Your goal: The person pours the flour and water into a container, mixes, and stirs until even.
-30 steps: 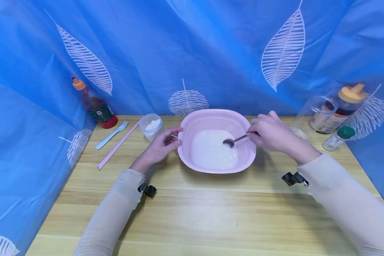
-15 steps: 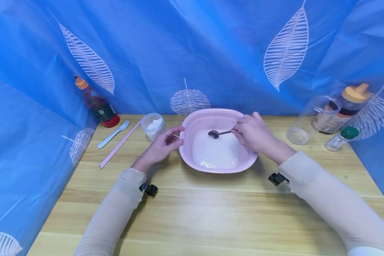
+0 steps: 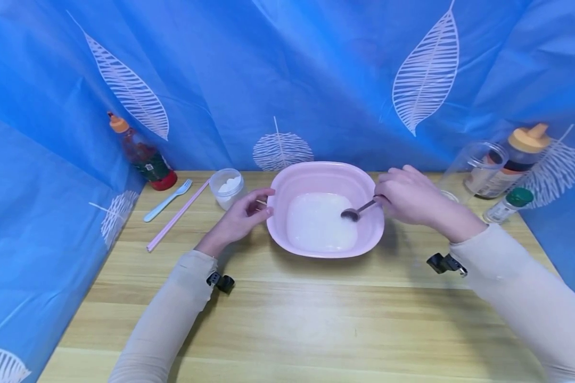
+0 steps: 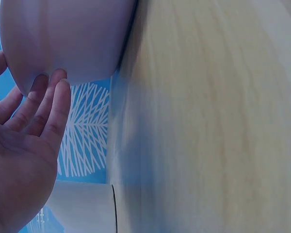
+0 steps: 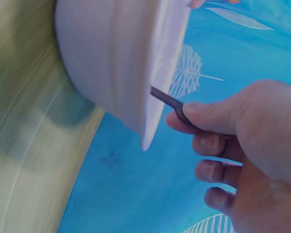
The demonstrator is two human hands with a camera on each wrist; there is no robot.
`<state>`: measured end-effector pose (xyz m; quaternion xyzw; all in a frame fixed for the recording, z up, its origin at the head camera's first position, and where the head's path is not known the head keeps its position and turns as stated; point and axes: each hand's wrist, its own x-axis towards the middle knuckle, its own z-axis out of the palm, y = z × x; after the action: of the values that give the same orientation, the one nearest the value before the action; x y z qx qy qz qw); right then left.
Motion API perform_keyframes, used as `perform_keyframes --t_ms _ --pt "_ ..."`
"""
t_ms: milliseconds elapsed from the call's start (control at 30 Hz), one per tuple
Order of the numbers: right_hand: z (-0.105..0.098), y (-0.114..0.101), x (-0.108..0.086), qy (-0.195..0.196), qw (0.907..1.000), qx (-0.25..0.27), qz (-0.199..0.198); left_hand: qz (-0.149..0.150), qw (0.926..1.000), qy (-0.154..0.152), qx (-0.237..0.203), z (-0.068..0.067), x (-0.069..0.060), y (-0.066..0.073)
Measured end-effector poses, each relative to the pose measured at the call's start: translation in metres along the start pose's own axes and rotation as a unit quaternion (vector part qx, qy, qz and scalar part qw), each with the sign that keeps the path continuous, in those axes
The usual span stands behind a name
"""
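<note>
A pink basin (image 3: 326, 254) holds a pool of white liquid (image 3: 316, 223). My left hand (image 3: 237, 219) grips the basin's left rim, thumb and fingers on either side of the edge in the left wrist view. At the opposite rim, my right hand (image 3: 407, 197) pinches the handle of a dark metal spoon (image 3: 351, 214) between thumb and index finger. The spoon's bowl dips at the right part of the liquid. In the right wrist view the handle (image 5: 166, 98) passes over the basin's rim, and its head is hidden behind the wall.
Left of the basin stand a clear jar (image 3: 227, 189) with white contents, a pink stick (image 3: 178, 215), a light blue fork (image 3: 167, 201) and a red sauce bottle (image 3: 146, 159). At right are a clear cup (image 3: 471, 170), a dark sauce bottle (image 3: 512, 162) and a green-capped shaker (image 3: 508, 206).
The right hand carried the spoon left and away across the liquid, then back to the right and nearer. The left hand stays on the rim.
</note>
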<state>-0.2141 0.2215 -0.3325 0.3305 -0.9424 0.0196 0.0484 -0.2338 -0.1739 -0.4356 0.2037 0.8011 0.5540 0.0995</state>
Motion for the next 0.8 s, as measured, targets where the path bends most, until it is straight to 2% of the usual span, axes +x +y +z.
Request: perform_keyframes --t_ms 167,367,467,567,633,800 --pt "0.006 -0.007 0.004 -0.009 0.9977 0.057 -0.037 0.0 1.0 0.002 -0.002 0.0 -0.001 0.001" --pt "0.032 -0.017 0.017 0.021 0.9927 0.117 -0.016 0.0 1.0 0.003 0.0 0.0 -0.002 0.001" --pt "0.043 -0.021 0.024 0.054 0.9925 0.11 -0.003 0.002 1.0 0.002 -0.001 0.001 -0.002 0.001" --pt "0.047 -0.02 0.029 0.079 0.9935 0.08 0.014 0.004 1.0 0.001 -0.001 0.001 -0.001 0.0" --pt "0.046 -0.018 0.03 0.081 0.995 0.052 0.024 0.004 1.0 0.001 0.001 0.001 -0.001 0.0" --pt "0.032 -0.005 0.023 0.057 0.9977 -0.002 0.037 0.003 1.0 0.001 0.004 0.0 -0.001 -0.001"
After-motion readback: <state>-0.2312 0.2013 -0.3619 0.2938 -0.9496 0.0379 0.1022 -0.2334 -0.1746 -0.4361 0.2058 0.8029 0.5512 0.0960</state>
